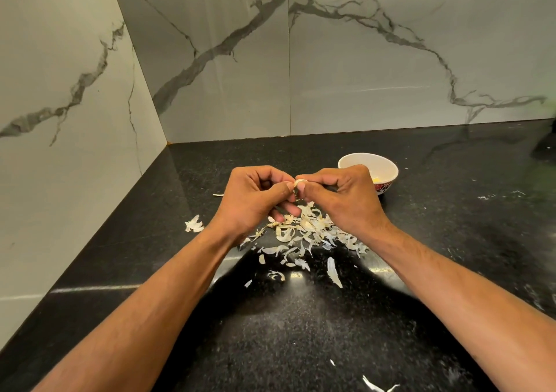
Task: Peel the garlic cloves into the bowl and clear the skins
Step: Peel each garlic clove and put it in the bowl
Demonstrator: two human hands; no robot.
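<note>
Both hands meet above the black counter, pinching one small garlic clove (299,184) between their fingertips. My left hand (255,196) holds it from the left with thumb and curled fingers. My right hand (340,194) pinches it from the right. Below the hands lies a loose pile of pale garlic skins (307,232). A white bowl (382,166) with a red patterned outside stands just behind my right hand, partly hidden by it, with something yellowish inside.
The black speckled counter (301,331) runs into a corner of marble-look walls at the left and back. Stray skins lie apart: one clump (194,223) at the left, a long flake (334,272) nearer me, more (376,387) at the bottom edge.
</note>
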